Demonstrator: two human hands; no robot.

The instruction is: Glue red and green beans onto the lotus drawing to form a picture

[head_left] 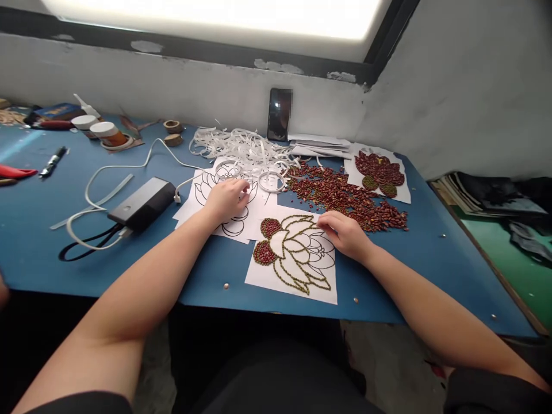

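On the blue table lies a white sheet with a lotus drawing (297, 253). Green beans follow many of its outlines, and two rounded shapes are filled with red beans. At this sheet's upper right edge is my right hand (345, 234), fingertips bent together in a pinch; anything between them is too small to make out. My left hand (226, 201) rests over loose sheets with printed lotus outlines (207, 187). Its fingers are loosely bent, with a gap to the thumb, and nothing shows in it. Past my right hand spreads a pile of red and green beans (345, 195).
A bean-covered lotus picture (379, 172) lies at the back right. Paper strips (241, 144) are heaped behind the sheets, near a phone (279, 115) leaning on the wall. Left are a black power bank (142, 204) with cables, a pen (53, 162) and jars (108, 135).
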